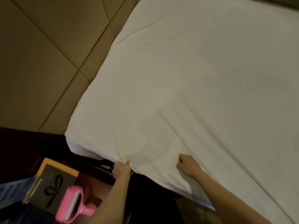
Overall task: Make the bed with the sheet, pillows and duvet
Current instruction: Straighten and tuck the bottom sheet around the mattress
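— What is the left grip [122, 169] doing?

— It pinches the edge of the white sheet [186, 78] where the cloth turns down over the side of the bed [76, 143], close to the corner by the headboard. The thumb lies on top of the cloth and the other fingers are curled under the hem.

— And the right grip [188, 165]?

— It is closed into a fist on the top of the sheet, just in from the same edge, knuckles up. Creases fan out from it across the cloth, so it bunches a fold of sheet. The two grips are near each other but apart, both forearms bare.

— Where does the sheet lie?

— It is spread over the whole mattress and reaches the padded beige headboard [48, 54]. It is mostly smooth, with long soft wrinkles towards the near edge. Below the left grip the space under the hem is dark.

— Any containers?

— One box [55, 180] stands on the dark wooden tabletop [93, 183] beside the bed. It has an orange rim and a grey face with a black bow drawn on it. Its contents do not show. A pink lint roller [72, 206] lies just beside it on the tabletop, handle towards the left forearm. Something blue [11, 188] sits at the far left, too blurred to name.
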Available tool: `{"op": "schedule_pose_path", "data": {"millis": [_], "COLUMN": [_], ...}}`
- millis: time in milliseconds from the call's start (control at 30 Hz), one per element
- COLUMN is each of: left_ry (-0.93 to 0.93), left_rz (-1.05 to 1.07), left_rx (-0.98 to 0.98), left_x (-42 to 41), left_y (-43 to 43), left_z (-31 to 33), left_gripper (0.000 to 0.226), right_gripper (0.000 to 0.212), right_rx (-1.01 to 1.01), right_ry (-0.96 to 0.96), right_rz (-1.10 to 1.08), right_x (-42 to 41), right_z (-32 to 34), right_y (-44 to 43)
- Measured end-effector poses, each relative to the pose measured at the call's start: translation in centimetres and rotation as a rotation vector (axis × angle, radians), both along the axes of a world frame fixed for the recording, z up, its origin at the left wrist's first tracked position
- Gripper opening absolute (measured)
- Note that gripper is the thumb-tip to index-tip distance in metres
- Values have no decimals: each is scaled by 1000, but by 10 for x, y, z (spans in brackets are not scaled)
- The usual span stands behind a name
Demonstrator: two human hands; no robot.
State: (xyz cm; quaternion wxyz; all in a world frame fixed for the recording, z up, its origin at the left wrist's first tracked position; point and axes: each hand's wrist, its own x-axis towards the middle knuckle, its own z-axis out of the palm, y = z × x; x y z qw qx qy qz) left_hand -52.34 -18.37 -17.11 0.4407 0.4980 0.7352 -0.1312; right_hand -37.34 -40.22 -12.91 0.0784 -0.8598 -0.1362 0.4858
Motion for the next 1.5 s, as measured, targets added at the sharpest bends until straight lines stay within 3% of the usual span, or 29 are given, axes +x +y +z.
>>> {"op": "schedule_pose_path", "data": {"millis": [100,167,267,333,433,500,700,767,833,933,1133,1233,1433,1500], "left_ry": [13,-2,-18,-4,20,61,192,243,271,95,-18,-74,-380,-322], "left_rz": [-59,-104,-200,-234,-283,-317,-499,-523,-659,-949,-1326,-1510,-2177,-2321], "left_rx": [-13,0,44,61,82,90,120,234,403,528,403,373,350,308], "left_x": [-14,-15,-15,-22,-23,-18,-5,6,20,38,74,91,108,112], "left_y": [9,9,7,7,4,3,8,6,2,-11,-61,-88,-157,-179], "left_z": [-37,-27,9,13,14,15,22,31,39,38,35,39,38,40], "left_gripper": [30,19,27,26,30,30,38,47,49,53,67,66,68,66], "right_gripper": [21,16,19,13,22,13,26,27,28,26,10,11,14,29], "right_rx": [-46,-47,-31,2,55,90,29,-34,-59,-50,44,19,-46,-127], "right_ry": [-47,-60,-47,-39,-32,-45,-284,-364,-361,-298,-154,-169,-178,-183], "right_rz": [33,43,51,63,81,92,91,20,-80,-123,-188,-224,-245,-305], "right_x": [1,4,7,8,9,12,32,38,45,55,58,38,-14,-28], "right_z": [-3,-3,2,4,7,13,25,23,21,17,11,9,7,3], "right_y": [8,13,18,22,23,23,7,-3,-13,-33,-89,-125,-193,-211]}}
